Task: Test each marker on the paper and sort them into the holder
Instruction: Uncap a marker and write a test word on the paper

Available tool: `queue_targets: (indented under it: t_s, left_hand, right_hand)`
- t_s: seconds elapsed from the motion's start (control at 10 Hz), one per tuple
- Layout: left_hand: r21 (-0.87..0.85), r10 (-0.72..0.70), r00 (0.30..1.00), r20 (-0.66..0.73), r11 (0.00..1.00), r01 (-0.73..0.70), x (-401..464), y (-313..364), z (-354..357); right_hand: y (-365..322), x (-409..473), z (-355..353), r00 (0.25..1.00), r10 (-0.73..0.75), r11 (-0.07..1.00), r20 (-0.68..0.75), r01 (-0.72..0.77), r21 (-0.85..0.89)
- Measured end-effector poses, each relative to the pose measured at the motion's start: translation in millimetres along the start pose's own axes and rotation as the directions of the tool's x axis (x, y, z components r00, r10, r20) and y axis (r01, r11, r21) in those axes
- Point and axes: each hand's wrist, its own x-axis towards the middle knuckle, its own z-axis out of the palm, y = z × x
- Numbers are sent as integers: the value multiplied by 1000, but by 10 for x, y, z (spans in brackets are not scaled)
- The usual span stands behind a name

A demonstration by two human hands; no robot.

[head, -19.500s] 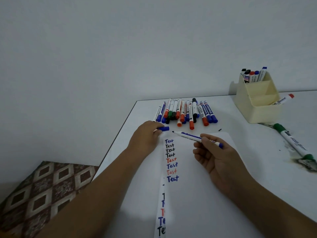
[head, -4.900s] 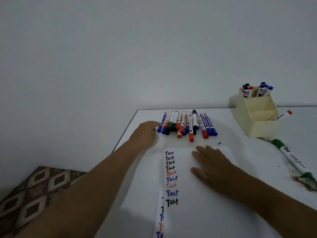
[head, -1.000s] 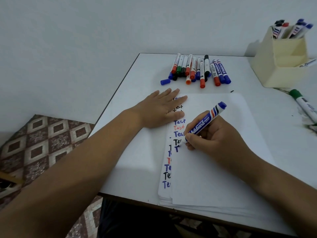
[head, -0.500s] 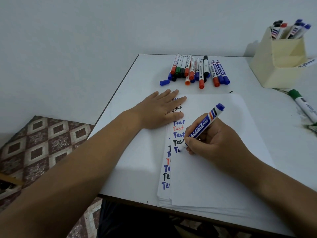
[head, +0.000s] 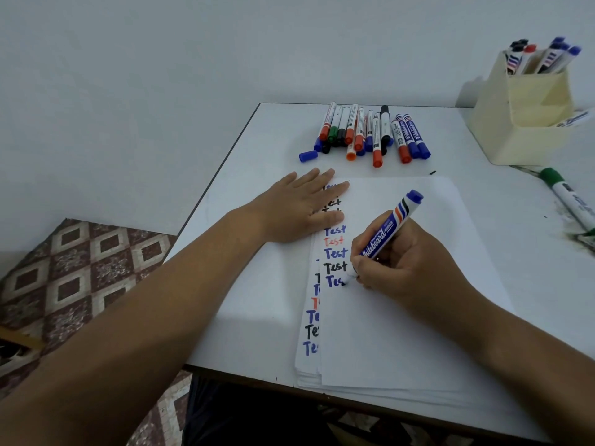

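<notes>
Right hand (head: 402, 268) grips a blue-and-white plastic whiteboard marker (head: 388, 231), fingers curled tight round the lower barrel, uncapped tip down on the top sheet of a white paper stack (head: 402, 317). Tip sits at the end of an unfinished blue "Tes", last in a column of "Test" words in blue, black and red. Left hand (head: 299, 210) lies flat with fingers straight, pressing the upper left part of the sheet and holding nothing.

Loose blue plastic cap (head: 308, 155) lies on the white table (head: 257, 149), just left of the row of untested markers (head: 370, 133). Cream plastic desk holder (head: 528, 123) stands at the far right corner, several capped markers upright in its back compartment. A green-capped marker (head: 566, 197) lies near the right edge, beside a greenish smear.

Risks, as I judge them:
- Writing hand rests low on the sheet; its heel could drag across wet ink and smudge the column.
- Left fingers cover the top words; any lift may let the sheet slide on the stack and skew the last stroke.
- The cap lies apart from the marker; it could roll into the row, or the marker could go to the holder uncapped.
- Reaching right for the holder passes the green smear; a forearm could pick it up.
</notes>
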Motion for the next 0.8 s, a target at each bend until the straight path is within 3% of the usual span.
queue_targets:
  t_s: [0.2, 0.7, 0.8]
  left_hand:
    - [8, 1, 1000, -2, 1000, 0, 5, 7, 6]
    - [7, 5, 1000, -2, 1000, -5, 3, -5, 2]
    - [8, 5, 1000, -3, 1000, -5, 8, -10, 0]
  right_hand:
    - [-8, 7, -9, 997, 13, 1000, -81, -11, 15]
    - [-33, -5, 14, 996, 36, 998, -80, -41, -52]
    - [-45, 50, -8, 990, 61, 998, -124, -57, 37]
